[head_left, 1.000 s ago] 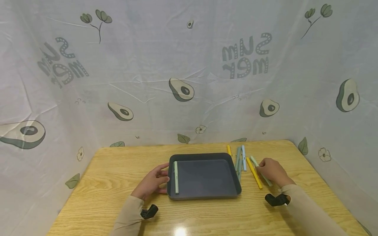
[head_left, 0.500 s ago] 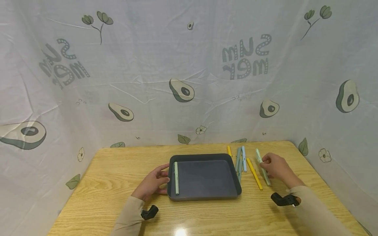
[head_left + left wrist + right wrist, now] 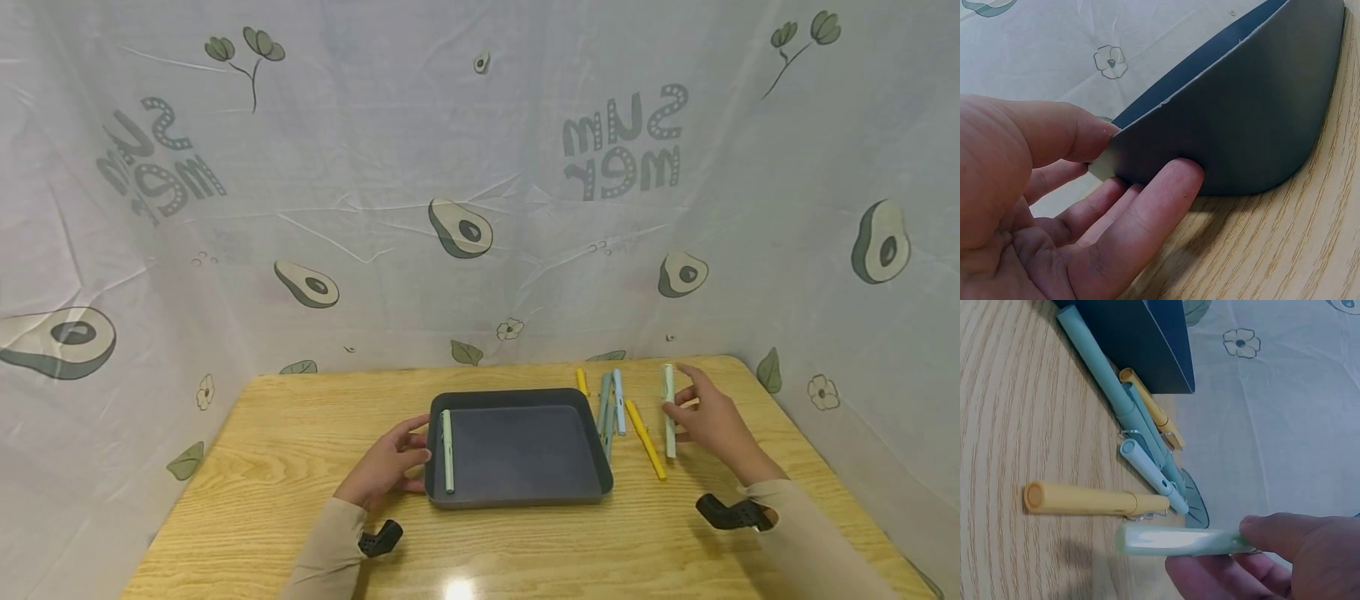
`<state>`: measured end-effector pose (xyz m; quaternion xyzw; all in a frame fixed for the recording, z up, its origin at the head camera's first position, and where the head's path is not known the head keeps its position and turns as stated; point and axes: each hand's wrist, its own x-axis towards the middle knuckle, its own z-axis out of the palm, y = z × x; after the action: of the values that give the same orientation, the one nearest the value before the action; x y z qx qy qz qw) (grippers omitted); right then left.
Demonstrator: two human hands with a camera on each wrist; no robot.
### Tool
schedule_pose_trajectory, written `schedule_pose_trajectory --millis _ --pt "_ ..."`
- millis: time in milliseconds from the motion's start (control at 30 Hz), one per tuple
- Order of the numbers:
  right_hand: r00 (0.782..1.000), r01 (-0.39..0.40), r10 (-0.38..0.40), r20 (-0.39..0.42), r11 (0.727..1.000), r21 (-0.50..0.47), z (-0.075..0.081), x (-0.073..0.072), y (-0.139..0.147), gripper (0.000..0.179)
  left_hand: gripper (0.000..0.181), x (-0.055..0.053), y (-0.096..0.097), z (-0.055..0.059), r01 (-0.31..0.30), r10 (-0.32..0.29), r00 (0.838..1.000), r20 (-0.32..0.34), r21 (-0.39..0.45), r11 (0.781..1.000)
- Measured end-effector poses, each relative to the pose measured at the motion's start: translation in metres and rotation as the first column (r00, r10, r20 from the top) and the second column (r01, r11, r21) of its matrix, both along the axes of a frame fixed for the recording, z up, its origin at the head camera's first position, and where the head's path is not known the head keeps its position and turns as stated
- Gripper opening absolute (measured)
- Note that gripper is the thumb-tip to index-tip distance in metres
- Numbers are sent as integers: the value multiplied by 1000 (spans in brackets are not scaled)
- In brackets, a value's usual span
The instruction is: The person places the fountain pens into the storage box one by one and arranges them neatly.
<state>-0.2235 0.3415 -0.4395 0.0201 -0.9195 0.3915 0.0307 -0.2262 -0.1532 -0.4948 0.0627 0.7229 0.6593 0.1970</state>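
My right hand pinches a pale green pen between thumb and fingers, a little above the table. In the right wrist view that pen points left out of the fingertips. My left hand rests against the left side of a dark grey tray. Up close in the left wrist view, the thumb and fingertips touch the outer wall of the tray. Another pale green pen lies upright along the tray's left inner side.
Right of the tray lie a yellow pen, a light blue pen and grey-green pens. A second yellow pen lies by the tray's back right corner. A patterned curtain hangs behind the wooden table.
My right hand has lifted the pale green pen from beside the yellow pen and shifted it back and slightly right, turning it straighter. My left hand and the tray have stayed still.
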Motion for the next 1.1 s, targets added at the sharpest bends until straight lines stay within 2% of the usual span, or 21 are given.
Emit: schedule_pose_trajectory --millis 100,400,867,1100 --pt "1000 -22 23 -22 1000 12 1 1 0 84 62 0 0 0 -3 3 1000 1 -4 1000" --pt "996 -36 42 -80 997 68 9 4 -4 78 62 -1 0 1 0 0 1000 -2 -8 1000" --pt "994 -33 37 -100 998 45 15 8 -10 78 62 -1 -1 -1 8 -8 1000 9 5 1000" --pt "989 -38 43 -140 998 43 15 11 -12 77 62 -1 -2 -2 10 -10 1000 10 8 1000"
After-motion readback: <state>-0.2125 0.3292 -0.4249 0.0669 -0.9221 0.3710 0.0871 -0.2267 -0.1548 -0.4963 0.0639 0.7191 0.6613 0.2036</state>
